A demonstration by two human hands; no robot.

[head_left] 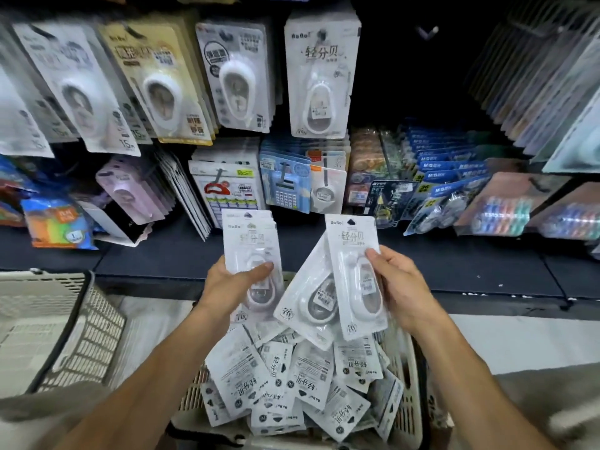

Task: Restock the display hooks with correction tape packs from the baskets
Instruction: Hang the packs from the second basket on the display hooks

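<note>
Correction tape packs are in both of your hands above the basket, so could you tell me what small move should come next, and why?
Probably lift the right hand and slip its upright pack onto the hook carrying the matching hanging pack. The printing matches, its hang hole faces up, and the left hand already holds a stack.

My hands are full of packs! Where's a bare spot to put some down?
The dark shelf ledge is bare between the standing packets and the baskets. The basket below is heaped with correction tape packs; both the left hand and right hand hold packs.
</note>
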